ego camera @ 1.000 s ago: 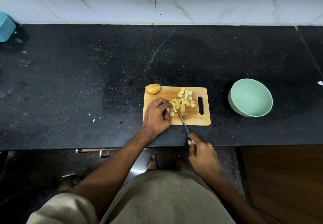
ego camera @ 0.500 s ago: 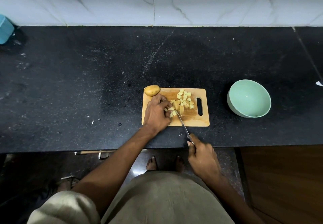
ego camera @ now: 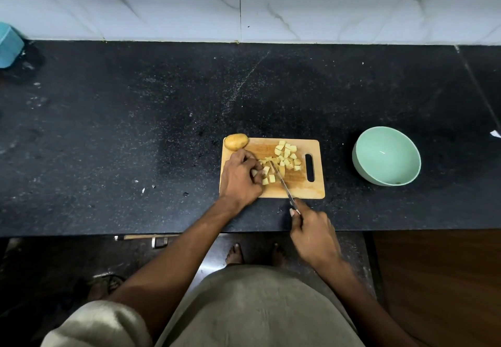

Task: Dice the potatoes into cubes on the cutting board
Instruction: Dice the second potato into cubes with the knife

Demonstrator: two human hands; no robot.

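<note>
A wooden cutting board point(ego camera: 301, 188) lies on the black counter. A whole unpeeled potato point(ego camera: 235, 141) sits on its far left corner. Several pale potato cubes point(ego camera: 287, 154) are piled in the board's far middle. My left hand point(ego camera: 240, 177) rests on the board's left half, its curled fingers holding a potato piece point(ego camera: 267, 174) that is being cut. My right hand point(ego camera: 314, 234) grips the handle of a knife point(ego camera: 280, 181) at the counter's front edge. The blade runs up across the board and meets the potato pieces right beside my left fingers.
A mint green bowl point(ego camera: 386, 155) stands on the counter to the right of the board. A blue container point(ego camera: 9, 44) sits at the far left against the white marble wall. Small potato scraps point(ego camera: 143, 190) lie left of the board. My bare feet show below the counter edge.
My left hand has slid a little away from me along the board. The knife blade has followed it, cutting further into the potato pieces. My right hand has hardly moved.
</note>
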